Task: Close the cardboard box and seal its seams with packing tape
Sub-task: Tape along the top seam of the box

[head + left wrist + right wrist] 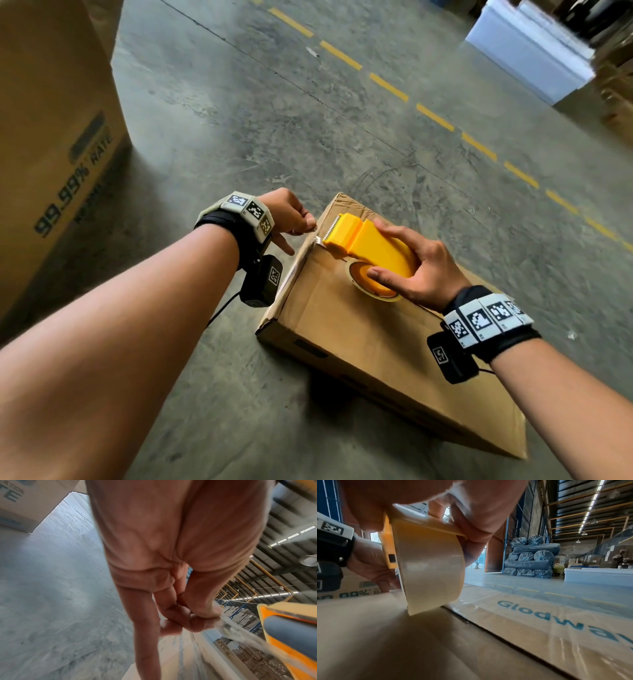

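My left hand (289,212) pinches the free end of the packing tape (228,626) between thumb and curled fingers, just off the box's left edge, so the strip stays taut and doesn't fold back on itself. My right hand (416,274) wraps the yellow tape dispenser (368,246), thumb on the near side, fingers over the top, the toothed blade aimed at that pinch. The roll (428,566) sits low over the cardboard box (359,339), right by the centre seam (488,628), whose flaps lie closed. The box rests on the concrete floor (239,113). The seam's far side looks glossy, perhaps already taped.
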